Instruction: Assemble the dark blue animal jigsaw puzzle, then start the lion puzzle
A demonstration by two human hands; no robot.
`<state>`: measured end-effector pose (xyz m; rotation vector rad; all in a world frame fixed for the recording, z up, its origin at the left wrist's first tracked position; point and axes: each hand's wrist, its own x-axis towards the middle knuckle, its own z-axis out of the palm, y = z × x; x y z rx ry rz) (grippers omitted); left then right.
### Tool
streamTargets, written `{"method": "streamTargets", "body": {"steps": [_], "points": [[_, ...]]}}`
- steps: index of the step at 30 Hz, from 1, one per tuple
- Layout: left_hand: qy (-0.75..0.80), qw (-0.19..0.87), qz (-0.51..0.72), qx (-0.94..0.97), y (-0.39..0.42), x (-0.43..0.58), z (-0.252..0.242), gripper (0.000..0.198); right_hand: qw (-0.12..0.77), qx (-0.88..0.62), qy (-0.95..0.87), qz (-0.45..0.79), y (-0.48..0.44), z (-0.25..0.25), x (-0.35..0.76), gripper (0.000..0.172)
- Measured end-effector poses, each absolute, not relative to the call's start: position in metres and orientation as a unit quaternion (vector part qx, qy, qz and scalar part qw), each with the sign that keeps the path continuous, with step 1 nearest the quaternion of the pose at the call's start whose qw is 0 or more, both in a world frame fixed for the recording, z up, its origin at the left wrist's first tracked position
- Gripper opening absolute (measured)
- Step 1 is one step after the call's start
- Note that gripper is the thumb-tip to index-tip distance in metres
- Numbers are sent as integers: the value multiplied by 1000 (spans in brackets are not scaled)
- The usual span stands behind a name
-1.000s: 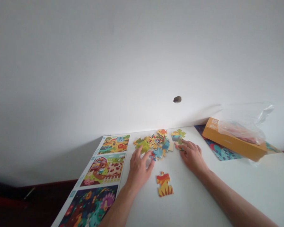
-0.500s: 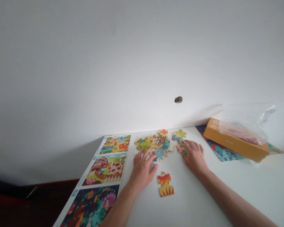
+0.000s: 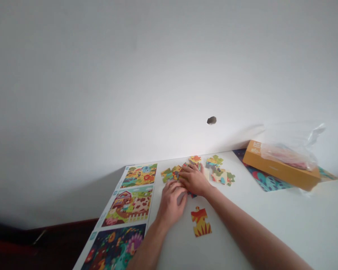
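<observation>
Several loose colourful puzzle pieces (image 3: 171,173) lie in a pile near the far edge of a white table (image 3: 270,221). My right hand (image 3: 193,180) lies flat over the middle of the pile, fingers stretched out. My left hand (image 3: 171,201) rests just in front of the pile, fingers curled down onto the table and touching the right hand. A joined orange-and-yellow puzzle piece (image 3: 201,222) sits alone nearer to me. Another small cluster of pieces (image 3: 221,175) lies to the right of my right hand.
A long sheet with three picture cards (image 3: 129,204) runs along the table's left edge. At the back right an orange box (image 3: 281,170) with a clear plastic bag (image 3: 291,157) on it lies on a dark patterned sheet (image 3: 260,179). A white wall stands behind.
My right hand slid left from the right cluster onto the middle of the pile, uncovering those pieces. My left hand drew back a little and curled.
</observation>
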<state>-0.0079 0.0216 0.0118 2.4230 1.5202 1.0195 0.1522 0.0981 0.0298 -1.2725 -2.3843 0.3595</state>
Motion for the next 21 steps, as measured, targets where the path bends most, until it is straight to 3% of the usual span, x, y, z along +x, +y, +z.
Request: {"method": "streamTargets", "body": {"steps": [2, 4, 6, 9, 13, 18, 21], "points": [[561, -10, 339, 755, 23, -10, 8, 18, 224, -466, -847, 118, 95, 23, 151, 27], [615, -54, 318, 719, 24, -10, 3, 28, 243, -486, -834, 97, 92, 20, 155, 25], [647, -69, 287, 704, 24, -9, -2, 40, 253, -509, -819, 73, 91, 20, 159, 24], [655, -63, 266, 704, 24, -6, -6, 39, 268, -527, -805, 56, 91, 20, 160, 23], [650, -56, 287, 702, 24, -6, -5, 37, 272, -489, -827, 58, 94, 16, 152, 43], [607, -6, 348, 714, 22, -7, 8, 25, 263, -489, -830, 48, 96, 12, 148, 28], [480, 106, 366, 790, 15, -4, 20, 9, 280, -490, -824, 47, 96, 12, 151, 24]]}}
